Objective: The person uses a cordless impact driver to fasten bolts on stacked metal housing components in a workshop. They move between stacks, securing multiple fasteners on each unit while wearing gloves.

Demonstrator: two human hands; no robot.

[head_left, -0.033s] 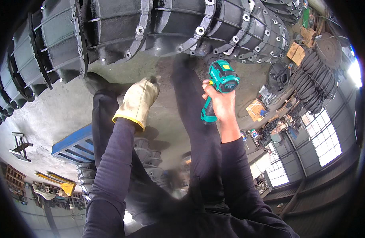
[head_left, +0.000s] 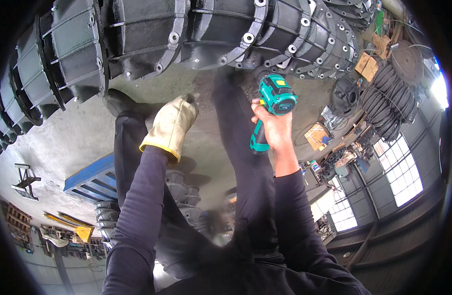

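My right hand (head_left: 276,129), bare, is wrapped round the handle of a teal and black cordless drill (head_left: 278,96). The drill is held up over my right leg, its front end toward the row of castings. My left hand (head_left: 172,123) wears a cream work glove with a yellow-edged cuff. It looks curled closed, with a dark spot at its fingertips, and whatever it may hold is hidden. Beyond both hands stretches a curved row of dark ribbed metal castings (head_left: 142,37) with bolt holes along their flanges. Neither hand touches them.
Blue metal framework (head_left: 90,174) stands left of my left leg. Farther left are a dark metal stand (head_left: 25,183) and a yellow pallet jack (head_left: 81,230). At the right lie a round dark casting (head_left: 345,94), a cardboard piece (head_left: 317,136) and stacked black rings (head_left: 389,101).
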